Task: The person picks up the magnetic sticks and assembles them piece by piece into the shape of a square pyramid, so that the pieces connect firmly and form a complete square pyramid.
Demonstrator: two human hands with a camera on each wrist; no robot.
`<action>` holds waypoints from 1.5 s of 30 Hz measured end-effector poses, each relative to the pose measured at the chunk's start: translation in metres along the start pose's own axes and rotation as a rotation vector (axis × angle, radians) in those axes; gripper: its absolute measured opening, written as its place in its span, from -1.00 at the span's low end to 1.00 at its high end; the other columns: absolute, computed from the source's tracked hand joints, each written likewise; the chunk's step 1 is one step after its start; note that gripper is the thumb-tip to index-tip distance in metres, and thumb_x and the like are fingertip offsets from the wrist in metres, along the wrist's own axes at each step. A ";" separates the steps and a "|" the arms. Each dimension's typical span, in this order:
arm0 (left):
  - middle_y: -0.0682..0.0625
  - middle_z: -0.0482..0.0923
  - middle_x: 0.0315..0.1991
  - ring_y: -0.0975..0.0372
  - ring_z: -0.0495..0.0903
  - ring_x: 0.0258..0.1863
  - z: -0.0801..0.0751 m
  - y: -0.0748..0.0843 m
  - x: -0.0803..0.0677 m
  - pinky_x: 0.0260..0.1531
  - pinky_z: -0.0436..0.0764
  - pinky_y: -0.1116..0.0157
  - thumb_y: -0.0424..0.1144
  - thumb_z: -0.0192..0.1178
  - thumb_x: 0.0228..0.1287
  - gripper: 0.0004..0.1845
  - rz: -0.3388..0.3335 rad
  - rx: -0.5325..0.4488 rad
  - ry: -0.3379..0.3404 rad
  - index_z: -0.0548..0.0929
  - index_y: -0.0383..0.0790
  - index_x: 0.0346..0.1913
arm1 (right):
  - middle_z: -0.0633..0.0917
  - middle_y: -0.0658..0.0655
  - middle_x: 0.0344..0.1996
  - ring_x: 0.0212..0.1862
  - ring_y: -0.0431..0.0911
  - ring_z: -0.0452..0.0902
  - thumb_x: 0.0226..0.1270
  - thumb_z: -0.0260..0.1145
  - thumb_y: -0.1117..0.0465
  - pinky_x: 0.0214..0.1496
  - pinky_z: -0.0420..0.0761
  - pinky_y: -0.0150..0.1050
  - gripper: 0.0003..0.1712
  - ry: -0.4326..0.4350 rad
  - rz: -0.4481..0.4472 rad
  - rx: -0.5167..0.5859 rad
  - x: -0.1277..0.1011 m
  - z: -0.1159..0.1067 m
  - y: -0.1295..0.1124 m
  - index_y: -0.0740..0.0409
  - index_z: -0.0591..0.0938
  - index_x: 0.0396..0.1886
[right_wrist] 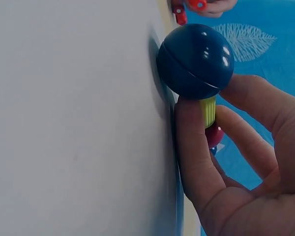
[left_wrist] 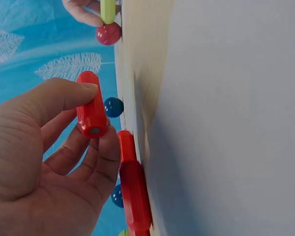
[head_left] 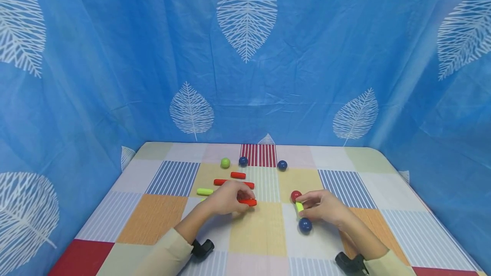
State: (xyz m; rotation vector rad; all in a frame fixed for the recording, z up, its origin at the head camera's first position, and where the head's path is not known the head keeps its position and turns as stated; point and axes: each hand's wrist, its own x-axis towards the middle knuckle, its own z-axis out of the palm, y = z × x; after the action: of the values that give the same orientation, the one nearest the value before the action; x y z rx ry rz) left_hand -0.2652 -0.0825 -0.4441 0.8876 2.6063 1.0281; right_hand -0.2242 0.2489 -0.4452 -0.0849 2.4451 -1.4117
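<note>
Pinching a red rod [left_wrist: 91, 105], the left hand [head_left: 226, 198] is mid-assembly while the right hand [head_left: 324, 208] grips a yellow-green rod [right_wrist: 207, 111] joined to red ball [head_left: 296, 195] and blue ball [right_wrist: 195, 61]; attaching the red rod likely needs careful end alignment

Bare hands [head_left: 230, 199]; cream long sleeves [head_left: 165, 252] to forearms; black camera mounts [head_left: 202, 248] at both wrists.

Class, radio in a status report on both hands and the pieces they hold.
Left hand pinches short red plastic rod. Right hand grips yellow-green rod between small red ball and dark blue ball. Loose rods and balls beyond, none between hands.
</note>
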 end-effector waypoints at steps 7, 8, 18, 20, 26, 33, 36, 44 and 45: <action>0.25 0.67 -0.29 0.34 0.56 -0.28 0.011 0.007 0.015 -0.16 0.62 0.41 -0.27 0.51 0.14 -0.80 -0.018 -0.043 0.036 0.78 0.04 -0.18 | 0.70 0.15 -0.18 -0.21 -0.05 0.61 0.06 0.63 0.24 -0.21 0.74 -0.24 -0.50 -0.002 -0.002 0.000 0.002 0.000 0.004 0.20 0.74 0.05; 0.25 0.67 -0.28 0.34 0.56 -0.27 0.012 0.008 0.017 -0.15 0.62 0.41 -0.28 0.50 0.14 -0.80 -0.021 -0.047 0.043 0.79 0.04 -0.18 | 0.70 0.15 -0.18 -0.22 -0.05 0.62 0.06 0.63 0.24 -0.21 0.74 -0.23 -0.49 -0.004 -0.002 0.005 0.003 0.000 0.004 0.21 0.74 0.06; 0.21 0.73 -0.29 0.35 0.59 -0.25 0.032 0.025 0.042 -0.06 0.64 0.36 -0.31 0.50 0.16 -0.84 -0.065 -0.104 0.115 0.82 -0.01 -0.21 | 0.70 0.19 -0.20 -0.28 -0.05 0.70 0.04 0.63 0.28 -0.16 0.79 -0.14 -0.47 -0.005 0.002 0.063 0.005 0.001 0.007 0.28 0.72 0.06; 0.21 0.74 -0.30 0.37 0.59 -0.26 0.036 0.029 0.047 -0.06 0.64 0.37 -0.32 0.49 0.15 -0.84 -0.073 -0.121 0.113 0.82 -0.03 -0.22 | 0.69 0.19 -0.22 -0.27 -0.04 0.69 0.04 0.63 0.30 -0.16 0.79 -0.12 -0.47 -0.015 -0.005 0.091 0.006 0.000 0.007 0.30 0.71 0.06; 0.18 0.76 -0.33 0.41 0.60 -0.30 0.049 0.035 0.063 -0.14 0.63 0.42 -0.33 0.52 0.12 -0.84 -0.067 -0.123 0.120 0.83 -0.10 -0.22 | 0.67 0.17 -0.26 -0.28 -0.05 0.70 0.06 0.60 0.34 -0.17 0.79 -0.11 -0.46 -0.054 -0.042 0.152 0.006 -0.001 0.008 0.40 0.68 0.07; 0.17 0.72 -0.40 0.37 0.55 -0.37 0.057 0.040 0.076 -0.24 0.59 0.42 -0.34 0.53 0.11 -0.87 -0.119 -0.176 0.135 0.84 -0.12 -0.27 | 0.67 0.17 -0.27 -0.29 -0.04 0.72 0.07 0.61 0.33 -0.16 0.79 -0.10 -0.45 -0.056 -0.043 0.167 0.007 -0.002 0.011 0.42 0.67 0.07; 0.17 0.72 -0.40 0.37 0.55 -0.37 0.059 0.042 0.079 -0.24 0.58 0.42 -0.36 0.53 0.10 -0.87 -0.118 -0.154 0.142 0.83 -0.12 -0.28 | 0.68 0.17 -0.27 -0.29 -0.04 0.73 0.06 0.61 0.32 -0.16 0.79 -0.09 -0.44 -0.055 -0.041 0.164 0.008 -0.002 0.010 0.42 0.67 0.07; 0.12 0.72 -0.40 0.35 0.54 -0.37 0.062 0.046 0.086 -0.25 0.57 0.42 -0.41 0.52 0.09 -0.86 -0.138 -0.129 0.128 0.83 -0.14 -0.29 | 0.69 0.18 -0.26 -0.29 -0.05 0.72 0.05 0.63 0.29 -0.15 0.79 -0.10 -0.43 -0.047 -0.018 0.143 0.007 -0.003 0.008 0.38 0.68 0.07; 0.12 0.72 -0.40 0.34 0.53 -0.37 0.062 0.047 0.087 -0.25 0.57 0.41 -0.41 0.52 0.09 -0.86 -0.145 -0.131 0.125 0.83 -0.14 -0.29 | 0.70 0.17 -0.26 -0.29 -0.05 0.72 0.05 0.63 0.29 -0.15 0.79 -0.10 -0.43 -0.048 -0.016 0.143 0.007 -0.002 0.008 0.38 0.68 0.08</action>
State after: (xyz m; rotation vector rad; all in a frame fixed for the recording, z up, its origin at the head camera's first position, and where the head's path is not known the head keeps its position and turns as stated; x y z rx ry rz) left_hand -0.2890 0.0308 -0.4559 0.6130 2.6205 1.2334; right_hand -0.2307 0.2536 -0.4525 -0.1047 2.3028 -1.5679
